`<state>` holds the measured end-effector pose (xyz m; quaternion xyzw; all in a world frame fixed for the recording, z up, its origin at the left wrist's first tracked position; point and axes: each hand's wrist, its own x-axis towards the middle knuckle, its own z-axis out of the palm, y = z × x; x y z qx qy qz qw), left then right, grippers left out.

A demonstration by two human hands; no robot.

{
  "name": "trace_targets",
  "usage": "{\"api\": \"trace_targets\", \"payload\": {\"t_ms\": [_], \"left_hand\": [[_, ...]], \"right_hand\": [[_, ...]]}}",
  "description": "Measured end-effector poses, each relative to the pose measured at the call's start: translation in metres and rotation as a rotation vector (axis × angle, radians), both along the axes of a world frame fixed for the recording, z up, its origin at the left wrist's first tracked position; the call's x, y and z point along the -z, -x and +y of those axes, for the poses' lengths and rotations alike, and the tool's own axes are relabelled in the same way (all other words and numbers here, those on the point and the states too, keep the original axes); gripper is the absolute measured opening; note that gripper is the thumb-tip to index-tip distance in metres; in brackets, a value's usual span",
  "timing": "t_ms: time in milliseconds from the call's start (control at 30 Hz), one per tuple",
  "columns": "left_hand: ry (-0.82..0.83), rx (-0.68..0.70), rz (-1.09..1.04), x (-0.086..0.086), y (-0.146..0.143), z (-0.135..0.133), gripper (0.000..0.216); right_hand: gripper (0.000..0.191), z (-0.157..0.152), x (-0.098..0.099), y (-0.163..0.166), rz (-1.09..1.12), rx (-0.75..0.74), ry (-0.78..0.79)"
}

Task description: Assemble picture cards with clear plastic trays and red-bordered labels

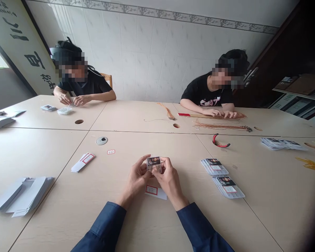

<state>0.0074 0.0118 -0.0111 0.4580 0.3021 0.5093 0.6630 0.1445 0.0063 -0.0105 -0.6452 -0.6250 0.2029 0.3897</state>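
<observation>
Both my left hand [135,176] and my right hand [169,180] pinch a small clear plastic packet [154,163] with a dark printed label, held just above the table. My fingers hide part of it, and its contents are too small to make out. Just below my hands lies a white card with a red-bordered label [155,192]. To the right stand two stacks of dark-labelled packets [214,167] [228,187].
White folded cards [21,196] lie at the left, near a few red-labelled strips [82,162]. Red-handled pliers [220,141] and coils of copper-coloured cord [222,126] lie ahead. Two seated people work at the far side of the joined tables.
</observation>
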Motion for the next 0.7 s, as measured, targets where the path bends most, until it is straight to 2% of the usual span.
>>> {"api": "trace_targets", "payload": {"t_ms": [367, 700], "left_hand": [[-0.018, -0.023, 0.042, 0.0007, 0.0001, -0.0014, 0.053], [-0.007, -0.014, -0.006, 0.0, -0.0004, -0.0021, 0.052]], "right_hand": [[0.031, -0.0009, 0.0006, 0.0001, -0.06, 0.0, -0.011], [0.03, -0.0011, 0.0013, 0.0007, -0.068, 0.0, -0.038]]}}
